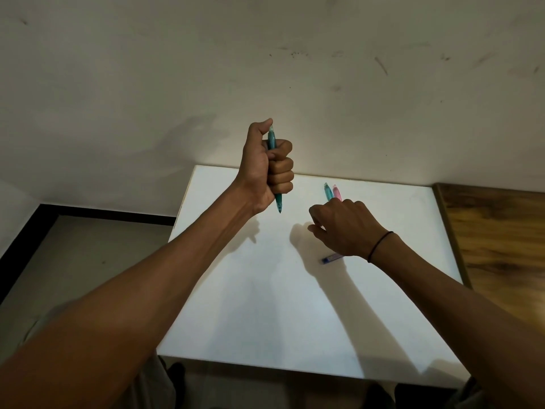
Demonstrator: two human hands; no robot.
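Observation:
My left hand (265, 169) is raised above the far left part of a white table (265, 305). It grips a teal pen (278, 203) upright in a fist, with the thumb on the pen's top end and the tip pointing down. My right hand (345, 228) lies back-up low over the table, fingers bent downward. The ends of a light teal pen (327, 191) and a pink pen (337, 192) stick out beyond its fingers. Whether the fingers hold them is hidden. A blue pen (331, 258) lies on the table under my right wrist.
The table's far edge stands against a scuffed pale wall (295, 69). A wooden surface (495, 231) adjoins the table on the right. Grey floor (73, 261) with a dark skirting lies to the left. A black band (379, 246) circles my right wrist.

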